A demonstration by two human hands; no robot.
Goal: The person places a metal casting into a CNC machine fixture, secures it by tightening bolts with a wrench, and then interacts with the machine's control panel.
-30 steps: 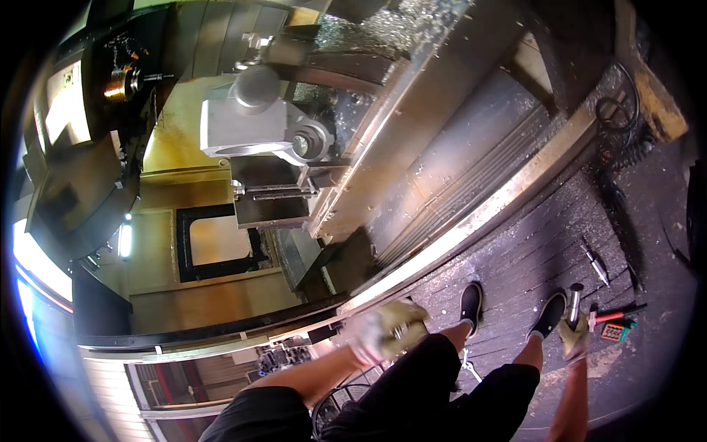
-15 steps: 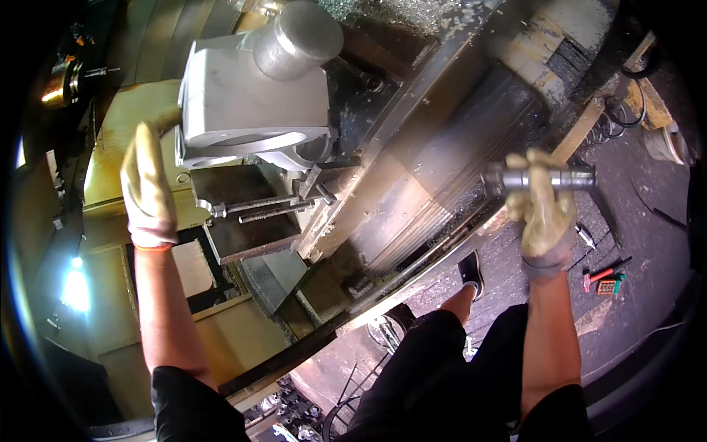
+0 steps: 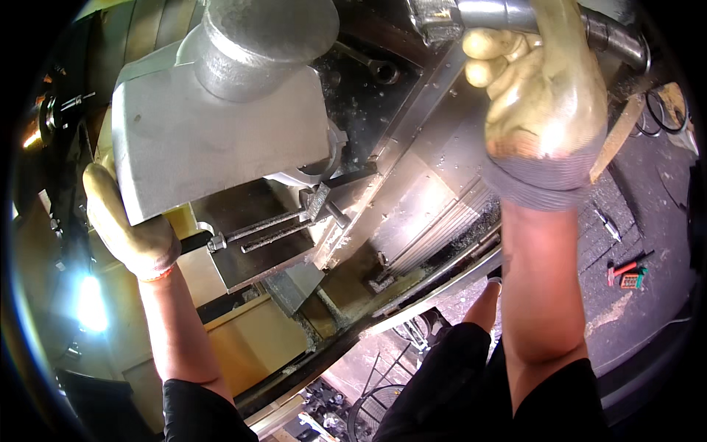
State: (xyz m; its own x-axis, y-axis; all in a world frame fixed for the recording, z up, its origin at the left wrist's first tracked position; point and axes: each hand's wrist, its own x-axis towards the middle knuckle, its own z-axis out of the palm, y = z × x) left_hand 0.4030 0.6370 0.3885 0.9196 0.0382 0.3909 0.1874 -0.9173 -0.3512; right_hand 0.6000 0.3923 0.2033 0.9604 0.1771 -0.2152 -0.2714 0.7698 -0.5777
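My right hand [image 3: 545,110], in a pale coated glove with a grey cuff, is raised at the upper right. Its fingers wrap around a thick, stepped steel bar [image 3: 497,15], held nearly level with both ends showing. Beside the bar's left end stands a large grey metal casting [image 3: 221,144] with a round boss [image 3: 269,48] on it. My left hand [image 3: 132,228], gloved too, lies along the casting's left edge with fingers stretched out; some of them are partly hidden by it. Below the casting, a clamp with threaded rods [image 3: 320,206] sits by a dark metal block.
A ring-ended wrench [image 3: 383,70] lies behind the casting. The metal machine bed [image 3: 420,195], strewn with chips, slants across the middle. A bright lamp [image 3: 92,302] shines at the left. On the floor at the right are a red-handled tool [image 3: 624,269] and a coiled black hose [image 3: 655,114].
My right hand has lifted the steel bar up and forward toward the casting. My left hand has come against the casting's left edge. The casting looks larger as my view has shifted closer.
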